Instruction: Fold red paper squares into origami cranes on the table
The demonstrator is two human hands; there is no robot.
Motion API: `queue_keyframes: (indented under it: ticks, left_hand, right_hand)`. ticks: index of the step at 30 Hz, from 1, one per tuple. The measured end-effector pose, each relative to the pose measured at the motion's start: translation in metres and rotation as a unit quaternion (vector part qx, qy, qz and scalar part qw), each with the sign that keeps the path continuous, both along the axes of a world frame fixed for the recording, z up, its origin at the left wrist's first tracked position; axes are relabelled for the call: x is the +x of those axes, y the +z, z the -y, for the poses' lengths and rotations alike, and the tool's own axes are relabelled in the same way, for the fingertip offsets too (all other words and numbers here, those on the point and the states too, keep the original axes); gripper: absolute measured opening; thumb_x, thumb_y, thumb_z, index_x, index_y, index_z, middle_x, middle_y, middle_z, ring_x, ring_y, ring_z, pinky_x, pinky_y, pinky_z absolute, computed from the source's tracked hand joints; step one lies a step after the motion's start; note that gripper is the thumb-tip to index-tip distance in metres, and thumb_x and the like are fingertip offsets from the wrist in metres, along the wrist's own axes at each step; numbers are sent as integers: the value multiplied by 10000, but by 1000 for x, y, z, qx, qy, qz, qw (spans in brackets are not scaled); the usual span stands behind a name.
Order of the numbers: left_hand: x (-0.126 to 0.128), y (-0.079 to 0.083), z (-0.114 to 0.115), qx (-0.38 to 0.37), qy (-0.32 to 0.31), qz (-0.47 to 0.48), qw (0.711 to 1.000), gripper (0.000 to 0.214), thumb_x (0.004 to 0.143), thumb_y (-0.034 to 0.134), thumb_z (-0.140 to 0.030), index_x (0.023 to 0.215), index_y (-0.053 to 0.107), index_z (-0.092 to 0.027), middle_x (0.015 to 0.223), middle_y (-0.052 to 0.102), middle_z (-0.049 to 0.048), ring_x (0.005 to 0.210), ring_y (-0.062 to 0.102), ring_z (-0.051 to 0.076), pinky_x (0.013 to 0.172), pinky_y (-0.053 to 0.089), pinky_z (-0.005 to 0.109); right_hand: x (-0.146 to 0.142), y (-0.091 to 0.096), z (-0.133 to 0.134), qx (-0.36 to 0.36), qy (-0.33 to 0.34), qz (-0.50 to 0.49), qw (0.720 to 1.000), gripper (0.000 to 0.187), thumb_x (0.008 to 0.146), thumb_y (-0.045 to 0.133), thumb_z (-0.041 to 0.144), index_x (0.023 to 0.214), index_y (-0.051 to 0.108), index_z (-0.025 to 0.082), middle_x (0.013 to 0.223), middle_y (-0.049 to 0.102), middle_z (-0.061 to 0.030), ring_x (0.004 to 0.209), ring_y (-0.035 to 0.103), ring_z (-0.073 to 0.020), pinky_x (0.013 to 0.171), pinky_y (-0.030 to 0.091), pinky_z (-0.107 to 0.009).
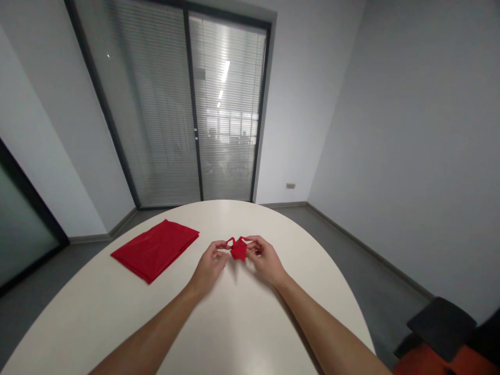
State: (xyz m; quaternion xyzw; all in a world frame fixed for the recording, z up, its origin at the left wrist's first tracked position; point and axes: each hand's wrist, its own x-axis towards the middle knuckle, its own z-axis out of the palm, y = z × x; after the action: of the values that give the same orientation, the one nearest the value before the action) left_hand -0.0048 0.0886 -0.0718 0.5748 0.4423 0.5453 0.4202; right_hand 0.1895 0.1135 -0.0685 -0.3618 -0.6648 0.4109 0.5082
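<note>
A small folded red piece (238,249) is held just above the white table (234,323), between both hands. My left hand (210,263) pinches its left tip with thumb and fingers closed. My right hand (265,257) pinches its right side, fingers curled round it. Whether the piece is paper or cloth I cannot make out. A flat stack of red sheets (155,249) lies on the table to the left of my left hand, apart from it.
The table is oval and its far edge curves just beyond my hands. Behind it stand glass doors with blinds (183,104). A dark and orange chair (445,333) shows at the lower right, off the table.
</note>
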Motion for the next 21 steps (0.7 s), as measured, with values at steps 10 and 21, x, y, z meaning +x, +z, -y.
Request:
queue_keyframes:
  ticks: [10, 21]
  left_hand:
    - [1, -3, -6, 2, -27, 14, 1000, 348, 761, 675, -305, 1070, 572, -181, 843, 732, 36, 813, 680, 189, 800, 488, 314]
    - [-4, -23, -14, 63, 58, -130, 988, 241, 870, 588, -343, 1057, 583, -190, 951, 692, 71, 894, 672, 215, 857, 519, 372]
  right_hand:
    - [-4, -3, 2, -59, 51, -54, 995, 454, 760, 783, 352, 1138, 581, 201, 818, 703, -3, 758, 659, -160, 719, 480, -286]
    - [-7, -4, -7, -39, -37, -31, 998, 409, 709, 771, 353, 1034, 593, 180, 732, 672, 11, 675, 620, -156, 657, 465, -274]
